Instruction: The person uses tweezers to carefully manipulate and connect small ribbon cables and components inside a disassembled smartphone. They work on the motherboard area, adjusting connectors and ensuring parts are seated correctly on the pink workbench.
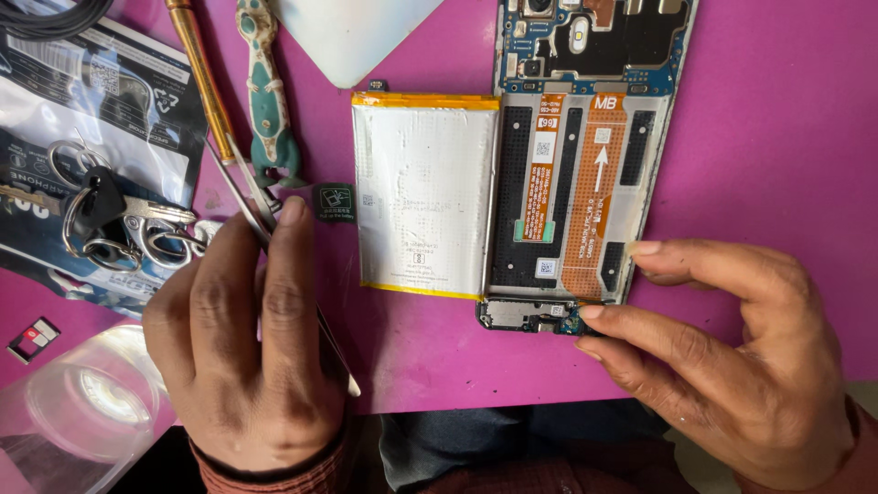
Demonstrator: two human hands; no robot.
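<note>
The opened phone [585, 155] lies on the pink bench [777, 137] with its back cover off. It is the landmark here. A flat silver battery [422, 194] with yellow edges is tipped out at the left side of the phone, touching it along one long edge. An orange flat cable [594, 183] runs down the middle of the phone.

The right hand [732, 357] is at the bottom right corner of the phone. That corner is pinched lightly between a fingertip and the thumb, so the phone is kept from sliding. The small board [530, 316] at the bottom edge of the phone is just beside the fingertip.

The left hand [247, 348] is closed around thin metal tweezers [274, 247], well to the left of the phone and left of the battery. The tips point up and away from the phone.

For this step to go well, the phone should be held flat and still, and the tweezers should be brought in slowly. The orange cable should not be poked or bent.

Keys [119, 224] lie far left of the phone.
</note>
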